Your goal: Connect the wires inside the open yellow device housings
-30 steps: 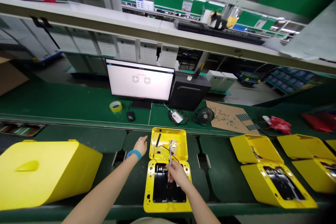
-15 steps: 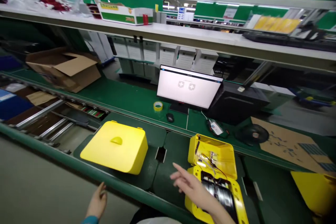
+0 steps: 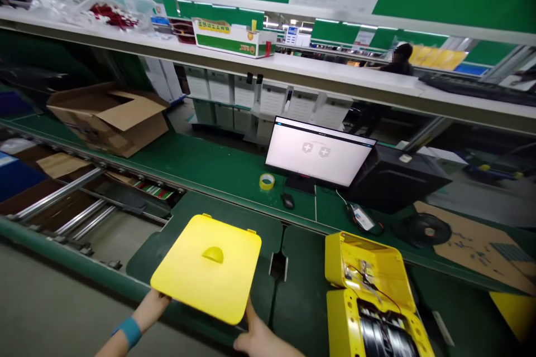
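A closed yellow plastic box [image 3: 201,279] with a half-round raised tab on its top face is between my two hands, near the front edge of the green work line. My left hand [image 3: 154,305], with a blue band at the wrist, grips its lower left corner; those fingers are hidden beneath it. At the lower right corner my right hand [image 3: 254,334] holds the side, its fingers partly behind the box. To the right lies an opened yellow case [image 3: 335,312], showing a black cylindrical part and loose wires inside.
Behind are a monitor [image 3: 320,150], a mouse [image 3: 287,201], a tape roll [image 3: 267,181] and a black fan-like part [image 3: 427,230] by a cardboard sheet [image 3: 481,256]. An open carton [image 3: 113,117] stands left, beside metal rollers [image 3: 62,195]. A person [image 3: 400,60] is far behind the shelf.
Both hands have come to the closed yellow box, the right one moving left from beside the opened case. The box now sits turned and tipped toward me. The view has shifted too.
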